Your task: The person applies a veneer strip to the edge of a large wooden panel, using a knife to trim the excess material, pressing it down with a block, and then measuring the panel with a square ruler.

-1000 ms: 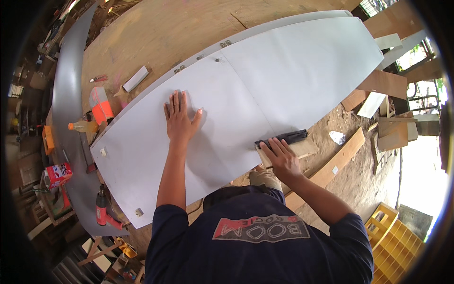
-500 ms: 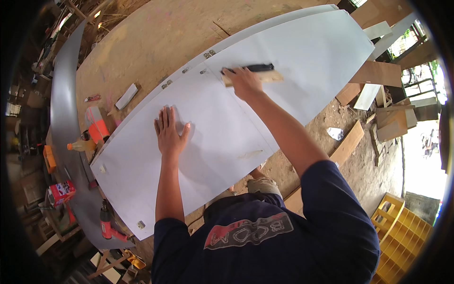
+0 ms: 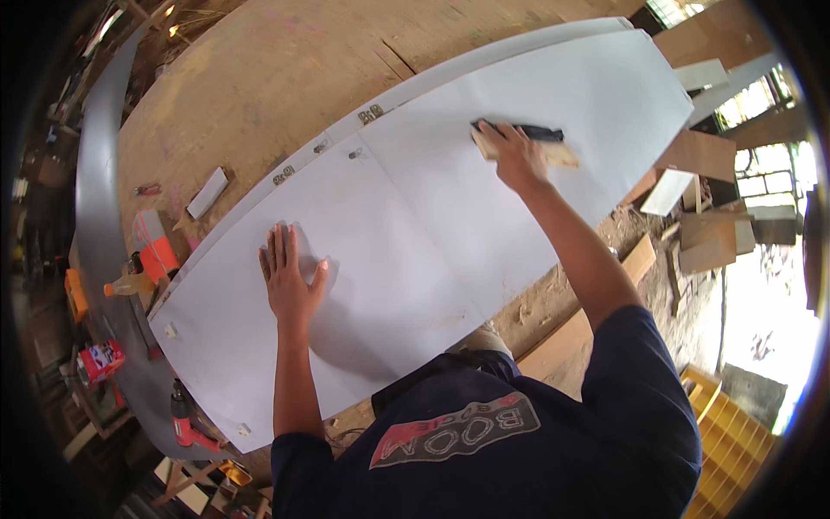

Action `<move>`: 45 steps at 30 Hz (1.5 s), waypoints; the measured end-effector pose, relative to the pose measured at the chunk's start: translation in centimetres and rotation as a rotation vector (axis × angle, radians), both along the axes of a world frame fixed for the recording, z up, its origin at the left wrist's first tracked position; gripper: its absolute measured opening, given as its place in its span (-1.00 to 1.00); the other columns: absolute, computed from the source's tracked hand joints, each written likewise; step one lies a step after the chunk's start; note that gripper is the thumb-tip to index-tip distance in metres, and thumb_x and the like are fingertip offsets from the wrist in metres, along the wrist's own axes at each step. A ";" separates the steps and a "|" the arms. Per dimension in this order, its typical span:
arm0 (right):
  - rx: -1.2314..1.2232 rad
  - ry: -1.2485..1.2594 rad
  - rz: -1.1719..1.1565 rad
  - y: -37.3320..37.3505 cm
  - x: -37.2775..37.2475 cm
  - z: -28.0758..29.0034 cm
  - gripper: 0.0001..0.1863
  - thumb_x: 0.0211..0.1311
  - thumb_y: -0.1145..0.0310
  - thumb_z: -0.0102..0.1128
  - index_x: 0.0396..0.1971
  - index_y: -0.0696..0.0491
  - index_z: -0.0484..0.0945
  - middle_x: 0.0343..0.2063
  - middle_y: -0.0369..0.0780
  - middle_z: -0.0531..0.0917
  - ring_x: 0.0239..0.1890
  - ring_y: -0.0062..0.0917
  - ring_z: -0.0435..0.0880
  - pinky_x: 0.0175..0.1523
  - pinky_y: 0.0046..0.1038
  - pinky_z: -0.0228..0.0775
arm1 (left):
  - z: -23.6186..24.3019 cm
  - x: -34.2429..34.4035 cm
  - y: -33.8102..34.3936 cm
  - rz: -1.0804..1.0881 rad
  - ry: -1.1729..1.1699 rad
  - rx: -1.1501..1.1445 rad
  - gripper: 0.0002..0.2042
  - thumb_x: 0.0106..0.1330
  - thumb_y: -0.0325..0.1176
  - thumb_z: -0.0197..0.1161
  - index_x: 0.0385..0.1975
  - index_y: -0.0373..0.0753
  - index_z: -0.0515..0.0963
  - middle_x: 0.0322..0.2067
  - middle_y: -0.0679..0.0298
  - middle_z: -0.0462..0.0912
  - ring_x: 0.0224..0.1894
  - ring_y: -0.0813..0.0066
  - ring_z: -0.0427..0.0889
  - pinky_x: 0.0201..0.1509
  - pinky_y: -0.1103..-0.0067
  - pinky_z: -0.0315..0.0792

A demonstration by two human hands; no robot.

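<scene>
A large white panel [image 3: 389, 259] lies before me, with a seam across its middle and small metal hinges [image 3: 370, 114] along its far edge. My left hand [image 3: 292, 281] rests flat on the panel's left part, fingers stretched out, holding nothing. Over the right part, my right hand [image 3: 521, 162] is wrapped round what looks like a brush [image 3: 562, 154] with a pale wooden body and a black strip along its far side. The brush is against the panel surface; its underside is hidden and it is slightly blurred.
To the left are a red drill [image 3: 192, 424], a bottle of yellowish liquid [image 3: 130, 285], an orange-and-grey item [image 3: 156, 244] and a red box [image 3: 101, 359]. Wood offcuts [image 3: 713, 238] lie at the right, above a yellow rack [image 3: 731, 450]. A brown board [image 3: 285, 60] extends behind the panel.
My right hand has slid the brush rightward across the panel. My left hand stays flat on the surface, while the whole view has shifted a little.
</scene>
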State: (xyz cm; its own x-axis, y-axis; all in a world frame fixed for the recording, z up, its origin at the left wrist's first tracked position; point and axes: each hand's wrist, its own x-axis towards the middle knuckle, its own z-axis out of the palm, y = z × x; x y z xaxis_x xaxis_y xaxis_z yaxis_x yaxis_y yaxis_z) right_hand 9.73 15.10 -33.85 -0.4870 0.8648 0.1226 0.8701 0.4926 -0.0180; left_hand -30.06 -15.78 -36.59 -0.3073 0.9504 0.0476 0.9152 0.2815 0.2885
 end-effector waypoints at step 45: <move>-0.754 0.232 -0.282 -34.6 15.8 8.9 -0.39 0.26 0.47 0.24 0.34 -0.20 0.71 -0.20 0.01 0.84 -0.15 -0.01 0.83 -0.01 -0.05 0.64 | -3.1 6.2 3.5 -0.325 0.016 0.128 -0.09 0.52 0.12 0.22 0.65 -0.43 0.12 0.64 -0.29 0.12 0.72 -0.24 0.01 0.76 -0.09 -0.18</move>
